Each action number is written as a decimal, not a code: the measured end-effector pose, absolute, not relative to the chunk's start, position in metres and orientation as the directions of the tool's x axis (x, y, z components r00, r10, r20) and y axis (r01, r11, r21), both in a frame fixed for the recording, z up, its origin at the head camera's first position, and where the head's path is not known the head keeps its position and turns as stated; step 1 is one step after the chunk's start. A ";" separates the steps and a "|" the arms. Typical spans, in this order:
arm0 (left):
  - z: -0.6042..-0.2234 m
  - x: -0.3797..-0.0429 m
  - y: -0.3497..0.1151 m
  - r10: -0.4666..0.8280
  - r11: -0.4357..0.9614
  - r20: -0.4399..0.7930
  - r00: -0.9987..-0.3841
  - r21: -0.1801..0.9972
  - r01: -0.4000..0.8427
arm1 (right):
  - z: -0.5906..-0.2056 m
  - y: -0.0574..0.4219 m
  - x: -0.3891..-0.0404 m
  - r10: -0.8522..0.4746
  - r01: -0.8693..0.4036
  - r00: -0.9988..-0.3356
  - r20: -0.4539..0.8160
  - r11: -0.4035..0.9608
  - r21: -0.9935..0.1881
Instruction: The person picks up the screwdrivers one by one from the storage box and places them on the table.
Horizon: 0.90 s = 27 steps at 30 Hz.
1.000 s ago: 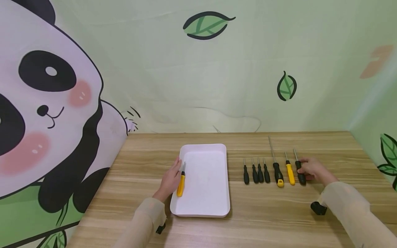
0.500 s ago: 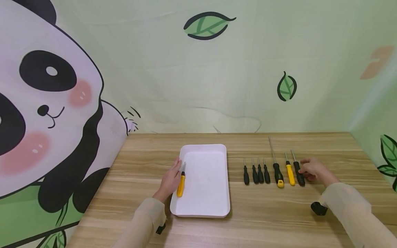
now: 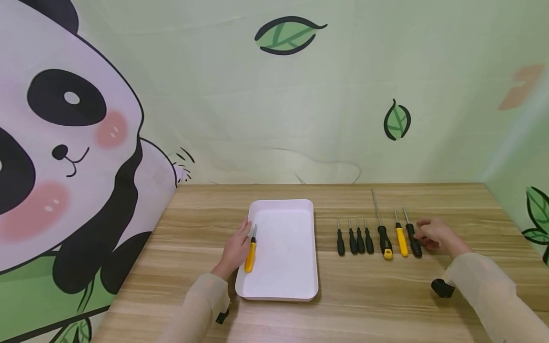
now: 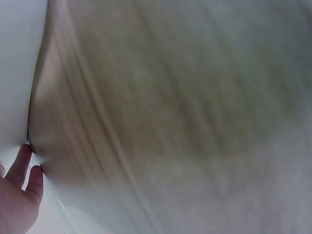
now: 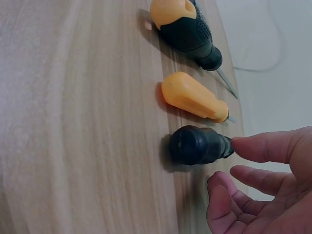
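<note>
My left hand [image 3: 235,247] rests against the left side of a white tray [image 3: 291,247], its fingertips right at the side in the left wrist view. A yellow-handled screwdriver [image 3: 250,255] lies along the tray's left side. At the right, my right hand [image 3: 439,236] is beside a black-handled screwdriver [image 3: 413,240], the last in a row. In the right wrist view one fingertip [image 5: 239,145] is at the neck of that handle, while the other fingers are loosely bent, holding nothing. To its left lies another yellow screwdriver [image 3: 401,240].
Several small black screwdrivers [image 3: 340,243] and a larger black-and-yellow one [image 3: 384,243] line up on the wooden table [image 3: 364,295], shafts pointing away. A green wall cloth [image 3: 214,105] with panda and leaf drawings rises behind the table's far edge.
The rightmost black screwdriver has shifted slightly left, closer to the yellow one. My right hand has let go of it and drawn a little to the right. The left hand stays at the tray.
</note>
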<state>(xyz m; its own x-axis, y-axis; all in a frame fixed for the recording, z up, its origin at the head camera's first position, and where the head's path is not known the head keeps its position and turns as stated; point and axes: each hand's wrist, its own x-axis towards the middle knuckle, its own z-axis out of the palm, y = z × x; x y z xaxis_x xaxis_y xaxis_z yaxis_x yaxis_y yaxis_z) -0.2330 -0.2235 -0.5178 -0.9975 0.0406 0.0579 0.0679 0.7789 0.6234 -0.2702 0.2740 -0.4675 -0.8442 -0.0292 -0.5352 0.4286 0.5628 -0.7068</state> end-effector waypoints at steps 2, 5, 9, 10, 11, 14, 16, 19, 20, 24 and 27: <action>-0.518 -0.233 -0.223 0.038 0.777 0.051 -0.998 0.627 0.062 | -0.466 0.274 -0.270 -0.025 0.429 -0.845 -0.534 0.565 -0.705; -0.518 -0.233 -0.223 0.040 0.775 0.051 -0.998 0.628 0.063 | -0.465 0.274 -0.269 -0.026 0.423 -0.848 -0.529 0.568 -0.706; -0.518 -0.234 -0.223 0.039 0.779 0.050 -0.998 0.624 0.062 | -0.463 0.273 -0.268 -0.035 0.407 -0.859 -0.511 0.558 -0.723; -0.518 -0.234 -0.223 0.039 0.779 0.050 -0.998 0.623 0.062 | -0.462 0.273 -0.268 -0.038 0.404 -0.861 -0.507 0.555 -0.728; -0.518 -0.234 -0.223 0.039 0.778 0.051 -0.998 0.625 0.063 | -0.461 0.272 -0.268 -0.041 0.396 -0.866 -0.499 0.553 -0.733; -0.518 -0.233 -0.223 0.037 0.774 0.045 -0.998 0.630 0.057 | -0.458 0.270 -0.268 -0.053 0.383 -0.872 -0.487 0.545 -0.745; -0.518 -0.233 -0.223 0.038 0.771 0.043 -0.998 0.634 0.056 | -0.456 0.269 -0.268 -0.061 0.376 -0.874 -0.482 0.543 -0.751; -0.518 -0.233 -0.223 0.037 0.775 0.042 -0.998 0.630 0.055 | -0.452 0.265 -0.268 -0.072 0.367 -0.875 -0.478 0.544 -0.754; -0.518 -0.234 -0.223 0.038 0.776 0.042 -0.998 0.628 0.056 | -0.451 0.264 -0.268 -0.077 0.361 -0.877 -0.475 0.547 -0.755; -0.519 -0.235 -0.224 0.039 0.782 0.043 -0.998 0.621 0.057 | -0.448 0.259 -0.267 -0.103 0.329 -0.882 -0.460 0.564 -0.757; -0.519 -0.235 -0.224 0.037 0.784 0.039 -0.999 0.619 0.053 | -0.445 0.255 -0.268 -0.112 0.312 -0.886 -0.450 0.575 -0.756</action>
<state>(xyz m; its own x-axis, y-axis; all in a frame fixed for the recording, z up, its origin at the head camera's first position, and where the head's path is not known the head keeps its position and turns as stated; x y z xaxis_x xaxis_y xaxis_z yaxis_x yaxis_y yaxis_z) -0.2351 -0.2236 -0.5190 -0.9986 0.0366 0.0386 0.0526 0.7836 0.6190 -0.2677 0.2554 -0.4455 -0.8857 -0.1121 -0.4505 0.3120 0.5748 -0.7565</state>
